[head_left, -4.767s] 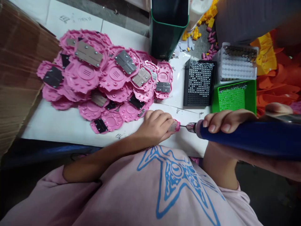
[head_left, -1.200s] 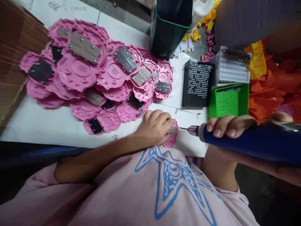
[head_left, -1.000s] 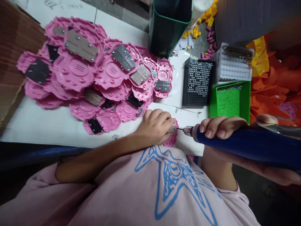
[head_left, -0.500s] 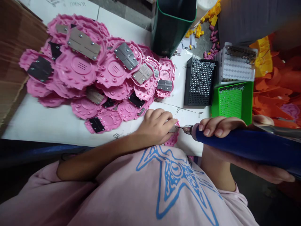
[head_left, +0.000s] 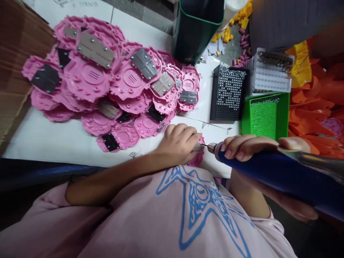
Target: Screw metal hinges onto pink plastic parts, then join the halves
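My left hand (head_left: 180, 143) is closed over a pink plastic part (head_left: 198, 158) at the table's near edge, covering most of it. A grey plate (head_left: 199, 146) shows on the part beside my fingertips. My right hand (head_left: 249, 146) wraps round a blue electric screwdriver (head_left: 263, 168), its thin bit pointing left and meeting the grey plate. Whether a screw sits under the tip is too small to tell. To the left lies a heap of pink plastic parts (head_left: 92, 80), several with grey or black plates screwed on.
Beyond my right hand stand a black perforated screw tray (head_left: 228, 96), a green screw tray (head_left: 264, 118) and a white tray (head_left: 272, 79). A dark green bin (head_left: 185, 39) is at the back. Orange parts (head_left: 309, 107) pile up right, and a cardboard box (head_left: 21, 53) borders the left.
My right hand and the electric screwdriver have shifted slightly left, toward the pink part, with the rear end lower in view. My left hand stays in nearly the same place.
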`<action>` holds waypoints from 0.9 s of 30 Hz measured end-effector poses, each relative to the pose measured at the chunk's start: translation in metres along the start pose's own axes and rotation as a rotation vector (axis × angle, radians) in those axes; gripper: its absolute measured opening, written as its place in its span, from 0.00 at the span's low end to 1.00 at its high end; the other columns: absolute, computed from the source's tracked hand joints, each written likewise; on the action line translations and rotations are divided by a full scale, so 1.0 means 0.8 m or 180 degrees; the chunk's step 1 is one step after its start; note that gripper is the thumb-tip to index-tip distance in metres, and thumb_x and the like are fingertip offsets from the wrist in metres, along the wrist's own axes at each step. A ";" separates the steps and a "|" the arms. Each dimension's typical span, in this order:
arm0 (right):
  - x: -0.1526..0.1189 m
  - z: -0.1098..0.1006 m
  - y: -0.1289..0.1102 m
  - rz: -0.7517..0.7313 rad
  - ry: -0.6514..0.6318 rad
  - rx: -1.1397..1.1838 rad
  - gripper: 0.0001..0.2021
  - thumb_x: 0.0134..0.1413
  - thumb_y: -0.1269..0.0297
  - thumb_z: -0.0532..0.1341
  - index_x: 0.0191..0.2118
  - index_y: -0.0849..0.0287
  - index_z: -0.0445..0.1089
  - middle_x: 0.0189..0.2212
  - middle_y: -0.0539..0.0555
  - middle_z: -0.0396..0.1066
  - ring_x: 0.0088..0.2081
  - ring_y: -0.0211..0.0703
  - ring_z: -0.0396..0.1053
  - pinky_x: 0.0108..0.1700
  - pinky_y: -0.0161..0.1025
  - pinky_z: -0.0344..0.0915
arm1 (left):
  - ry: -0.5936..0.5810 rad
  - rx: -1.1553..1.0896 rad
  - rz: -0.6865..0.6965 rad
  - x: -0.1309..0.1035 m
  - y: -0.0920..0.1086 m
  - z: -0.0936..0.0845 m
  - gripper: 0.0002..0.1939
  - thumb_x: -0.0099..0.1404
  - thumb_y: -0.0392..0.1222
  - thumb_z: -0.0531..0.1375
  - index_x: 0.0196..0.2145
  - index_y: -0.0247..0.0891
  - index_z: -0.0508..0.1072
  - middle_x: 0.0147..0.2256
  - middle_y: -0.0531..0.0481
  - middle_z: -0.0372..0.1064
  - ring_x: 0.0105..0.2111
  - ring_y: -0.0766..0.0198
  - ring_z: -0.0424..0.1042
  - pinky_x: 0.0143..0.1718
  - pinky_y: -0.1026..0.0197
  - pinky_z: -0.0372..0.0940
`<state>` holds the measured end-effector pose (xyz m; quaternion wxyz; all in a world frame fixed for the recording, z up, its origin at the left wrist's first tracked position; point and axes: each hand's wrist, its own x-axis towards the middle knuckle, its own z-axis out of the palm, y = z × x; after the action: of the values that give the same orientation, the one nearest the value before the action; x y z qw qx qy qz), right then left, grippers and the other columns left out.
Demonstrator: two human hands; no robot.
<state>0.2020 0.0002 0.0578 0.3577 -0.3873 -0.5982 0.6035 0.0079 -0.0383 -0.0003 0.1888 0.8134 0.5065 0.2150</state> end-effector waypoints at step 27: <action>0.027 -0.003 -0.018 -0.0666 -0.0965 0.0307 0.10 0.58 0.57 0.58 0.45 0.47 0.70 0.29 0.50 0.75 0.30 0.45 0.74 0.36 0.46 0.73 | -0.0004 0.0042 -0.0207 0.000 0.007 0.004 0.17 0.59 0.50 0.57 0.43 0.38 0.70 0.38 0.46 0.68 0.38 0.55 0.60 0.36 0.52 0.50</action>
<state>0.1939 0.0205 0.0716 0.3424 -0.2100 -0.6527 0.6424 0.0133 -0.0408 0.0001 0.1906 0.7979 0.5340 0.2049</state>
